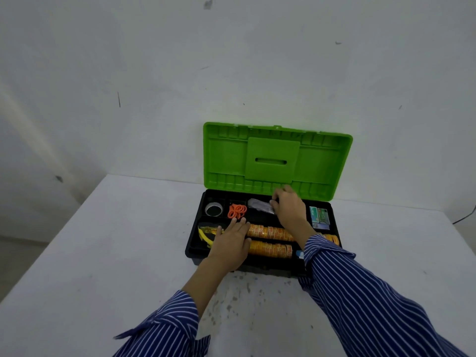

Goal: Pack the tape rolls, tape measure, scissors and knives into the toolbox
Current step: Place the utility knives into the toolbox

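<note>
Grey wrapped oblong bundle [260, 206] in black toolbox tray [195, 222]: long axis left-right, directly left of my right hand [289, 206], fingers curled at its end. My left hand [231, 244]: flat, fingers straight, on orange tape rolls [270, 231]

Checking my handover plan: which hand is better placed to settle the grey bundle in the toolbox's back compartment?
Right. The right hand already reaches into the back row, its fingers at the grey bundle. The left hand lies flat on the orange tape rolls near the front.

A white table [108, 253] carries the open green-lidded toolbox [277, 161].
</note>
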